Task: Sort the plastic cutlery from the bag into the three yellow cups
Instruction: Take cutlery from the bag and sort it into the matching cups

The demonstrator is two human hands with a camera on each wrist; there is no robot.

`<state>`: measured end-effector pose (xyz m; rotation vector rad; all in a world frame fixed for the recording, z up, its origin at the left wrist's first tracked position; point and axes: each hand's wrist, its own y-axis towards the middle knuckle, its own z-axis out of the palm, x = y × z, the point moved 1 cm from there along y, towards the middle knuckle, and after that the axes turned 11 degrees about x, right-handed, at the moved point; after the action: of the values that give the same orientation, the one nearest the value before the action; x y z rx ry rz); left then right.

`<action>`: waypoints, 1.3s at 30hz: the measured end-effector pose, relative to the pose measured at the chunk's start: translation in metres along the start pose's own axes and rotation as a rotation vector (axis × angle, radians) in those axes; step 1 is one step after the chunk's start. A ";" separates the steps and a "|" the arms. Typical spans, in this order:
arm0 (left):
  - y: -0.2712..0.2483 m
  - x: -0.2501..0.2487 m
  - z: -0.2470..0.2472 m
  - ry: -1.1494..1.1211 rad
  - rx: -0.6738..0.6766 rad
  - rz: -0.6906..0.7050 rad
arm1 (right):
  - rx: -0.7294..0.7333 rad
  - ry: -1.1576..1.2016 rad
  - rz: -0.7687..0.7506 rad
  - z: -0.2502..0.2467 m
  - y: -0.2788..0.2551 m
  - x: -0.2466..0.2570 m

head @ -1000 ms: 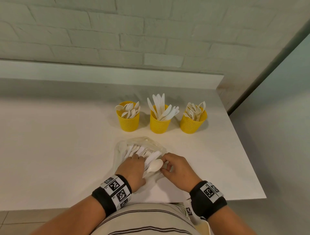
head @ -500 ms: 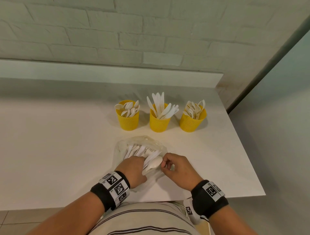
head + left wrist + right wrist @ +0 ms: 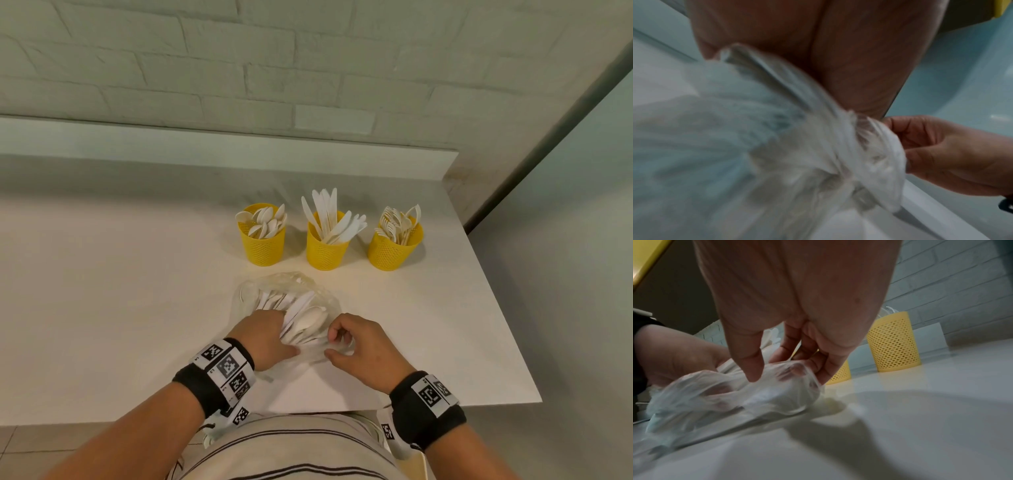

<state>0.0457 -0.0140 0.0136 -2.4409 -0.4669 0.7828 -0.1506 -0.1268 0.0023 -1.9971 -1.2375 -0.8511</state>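
Note:
Three yellow mesh cups stand in a row: the left cup [image 3: 262,245] holds spoons, the middle cup [image 3: 324,251] knives, the right cup [image 3: 394,251] forks. In front of them lies a clear plastic bag [image 3: 291,284] with white cutlery, a spoon [image 3: 308,320] on top. My left hand [image 3: 270,334] grips the bag's near end, its fingers curled over the cutlery handles. My right hand [image 3: 342,342] pinches the bag's film [image 3: 777,374] between thumb and fingers. In the left wrist view the bag [image 3: 777,146] is blurred.
The white table [image 3: 120,291] ends at a raised ledge [image 3: 222,144] below a brick wall. Its right edge [image 3: 496,308] and near edge are close to my hands. Bare tabletop lies to the left of the cups.
Both hands stay at the bag's near end. My right thumb has drawn apart from the fingers, stretching the film. The spoon on top has shifted a little towards the cups.

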 end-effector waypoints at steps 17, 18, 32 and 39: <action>0.004 0.005 -0.003 -0.044 -0.009 0.007 | -0.076 0.054 -0.013 0.004 0.004 -0.003; 0.005 0.005 -0.003 -0.045 -0.006 0.008 | -0.071 0.059 -0.014 0.003 0.003 -0.003; -0.001 0.009 -0.028 -0.526 -0.139 0.181 | 0.050 -0.081 0.073 0.003 0.002 -0.009; -0.009 -0.011 -0.061 -0.756 -0.311 0.300 | 0.177 -0.288 0.057 0.008 0.005 -0.013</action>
<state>0.0733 -0.0348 0.0662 -2.4466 -0.5217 1.9048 -0.1493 -0.1289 -0.0132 -2.0477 -1.3539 -0.4198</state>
